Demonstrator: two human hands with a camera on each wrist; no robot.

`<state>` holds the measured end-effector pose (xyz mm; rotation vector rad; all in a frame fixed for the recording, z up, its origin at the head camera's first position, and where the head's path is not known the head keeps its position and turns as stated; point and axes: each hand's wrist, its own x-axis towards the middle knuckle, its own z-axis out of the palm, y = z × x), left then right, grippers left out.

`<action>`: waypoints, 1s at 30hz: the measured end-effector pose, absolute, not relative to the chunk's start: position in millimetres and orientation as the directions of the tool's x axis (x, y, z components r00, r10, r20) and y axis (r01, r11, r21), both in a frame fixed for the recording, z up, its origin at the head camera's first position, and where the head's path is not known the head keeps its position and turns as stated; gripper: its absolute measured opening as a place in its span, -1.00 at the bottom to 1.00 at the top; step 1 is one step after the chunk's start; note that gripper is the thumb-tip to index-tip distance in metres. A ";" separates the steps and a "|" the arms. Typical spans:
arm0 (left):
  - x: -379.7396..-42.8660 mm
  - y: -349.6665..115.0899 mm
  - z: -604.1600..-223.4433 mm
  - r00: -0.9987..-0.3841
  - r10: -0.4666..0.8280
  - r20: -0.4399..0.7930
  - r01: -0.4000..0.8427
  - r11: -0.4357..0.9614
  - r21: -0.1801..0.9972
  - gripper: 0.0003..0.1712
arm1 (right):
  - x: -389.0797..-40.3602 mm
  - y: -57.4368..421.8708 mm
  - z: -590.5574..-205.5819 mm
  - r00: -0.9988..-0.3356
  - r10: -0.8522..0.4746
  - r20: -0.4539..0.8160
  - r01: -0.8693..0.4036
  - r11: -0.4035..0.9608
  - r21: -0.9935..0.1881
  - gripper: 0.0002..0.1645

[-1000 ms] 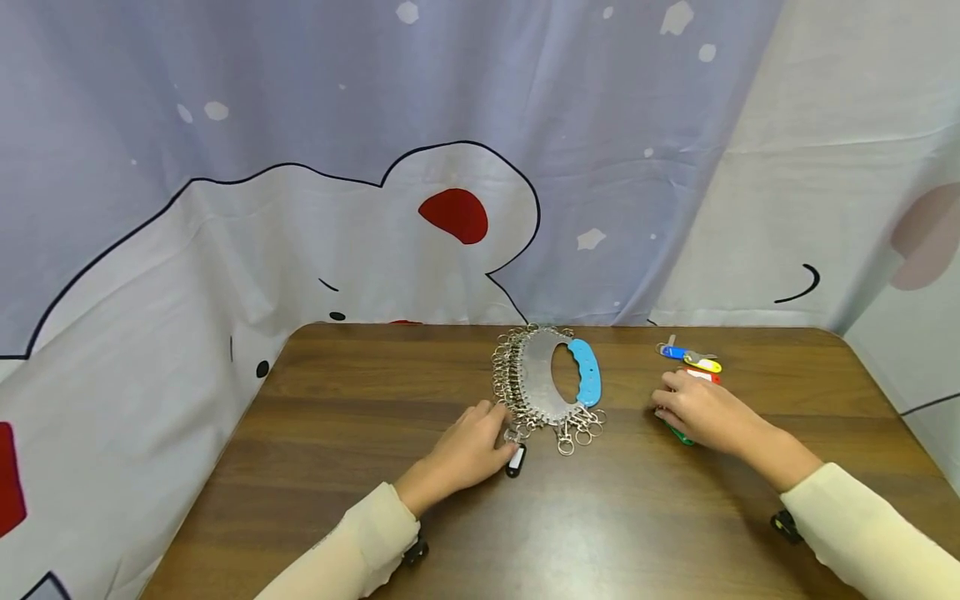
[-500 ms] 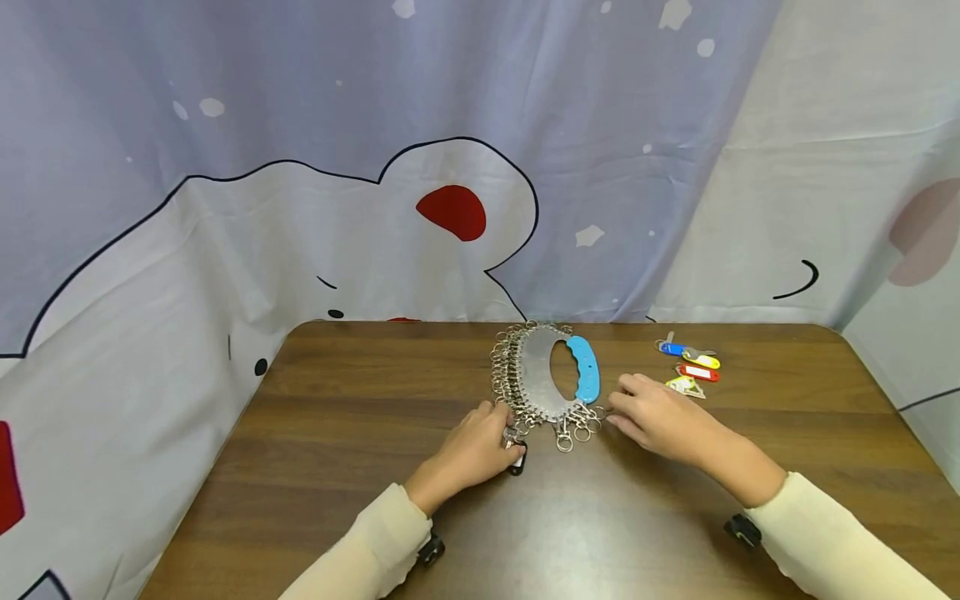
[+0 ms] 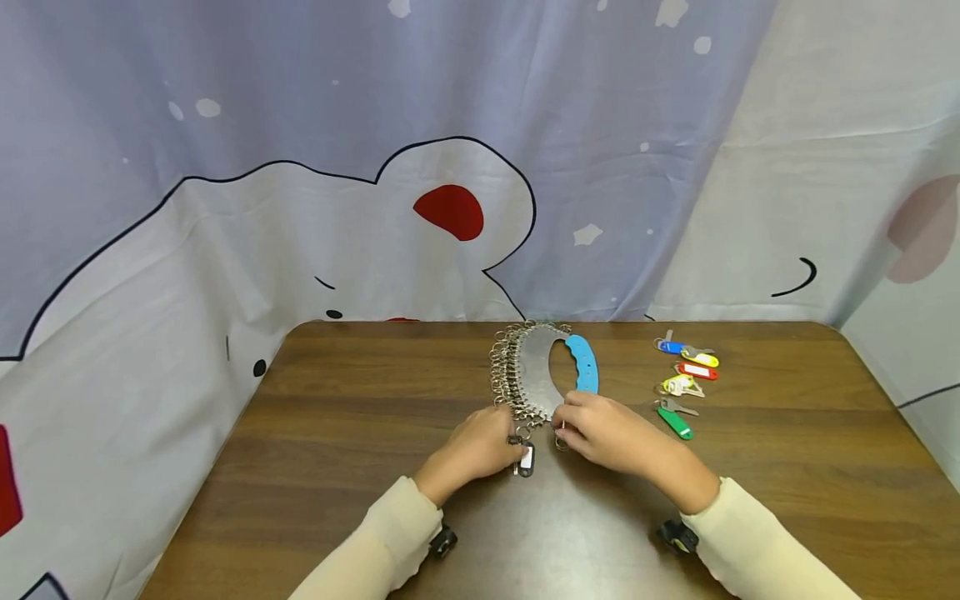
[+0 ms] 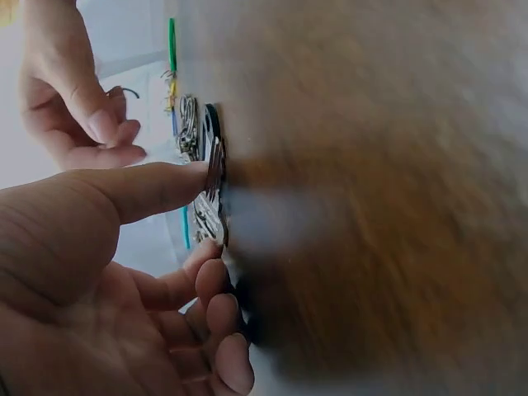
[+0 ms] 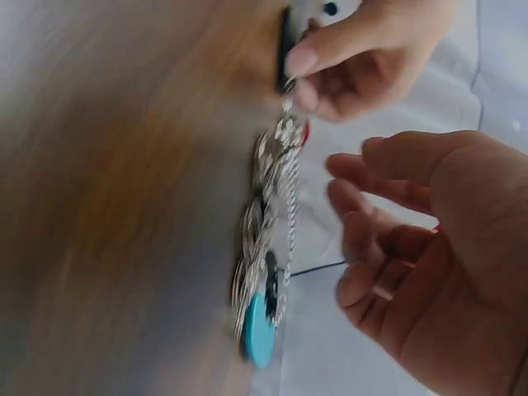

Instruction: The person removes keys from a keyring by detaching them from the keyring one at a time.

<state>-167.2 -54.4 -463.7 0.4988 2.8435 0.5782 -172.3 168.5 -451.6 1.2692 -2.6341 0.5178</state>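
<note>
My left hand [image 3: 480, 446] pinches a key [image 4: 214, 169] with a black key tag [image 3: 528, 460] between thumb and forefinger, low over the table. Just beyond it lies a crescent-shaped metal key holder [image 3: 534, 367] with a blue handle [image 3: 587, 367]. Metal clips and rings [image 3: 504, 371] fringe its curved edge. In the head view my right hand [image 3: 611, 429] overlaps the holder's near right end. The right wrist view shows that hand [image 5: 445, 239] above the clips, its fingers loosely bent with nothing between them.
At the right of the wooden table [image 3: 337, 392] lie several tagged keys: a blue tag [image 3: 671, 347], a yellow tag [image 3: 700, 358], a red tag [image 3: 696, 371], another yellow one with a key [image 3: 681, 385], and a green tag [image 3: 676, 422]. A patterned curtain [image 3: 300, 242] hangs behind.
My right hand has moved left from the tagged keys to the key holder, uncovering the green tag. The left hand stays near the holder and has raised the black tag's key slightly.
</note>
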 end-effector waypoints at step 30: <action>-173.6 -42.7 -466.7 -0.921 0.384 -0.067 0.228 0.669 0.707 -0.89 | -168.4 139.8 -464.9 -0.718 -0.690 0.090 -0.668 0.647 -0.368 -0.70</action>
